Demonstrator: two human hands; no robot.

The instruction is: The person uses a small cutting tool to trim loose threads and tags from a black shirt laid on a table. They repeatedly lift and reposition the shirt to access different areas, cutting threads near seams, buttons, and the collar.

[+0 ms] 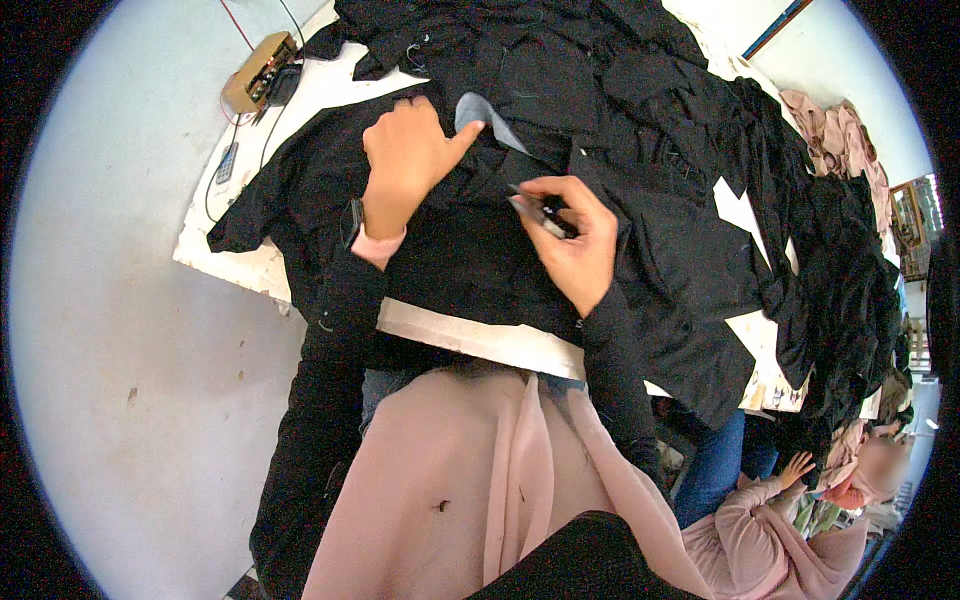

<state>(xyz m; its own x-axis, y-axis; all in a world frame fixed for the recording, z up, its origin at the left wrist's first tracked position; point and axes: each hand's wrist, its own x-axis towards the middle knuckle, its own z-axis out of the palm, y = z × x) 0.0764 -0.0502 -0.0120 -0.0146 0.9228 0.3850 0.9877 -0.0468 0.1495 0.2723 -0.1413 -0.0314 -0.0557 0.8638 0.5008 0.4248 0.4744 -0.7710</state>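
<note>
A black garment (470, 255) lies spread in front of me. My left hand (410, 160) rests on its upper part, back upward. The thumb is stretched out, its tip at a light blue-grey patch of cloth (477, 108) that shows among the black folds; the other fingertips are partly hidden. Low over the garment, my right hand (575, 235) is closed around small dark thread snips (548, 216), their points toward the left. Part of the tool is hidden by the fingers, so I cannot tell its full shape.
More black garments (640, 70) are heaped across the white table (480, 335), far and right. A small box with wires (258, 75) and a remote-like device (228, 162) sit at the left edge. Pinkish cloth (835, 135) lies far right. Another person (765, 530) is at lower right.
</note>
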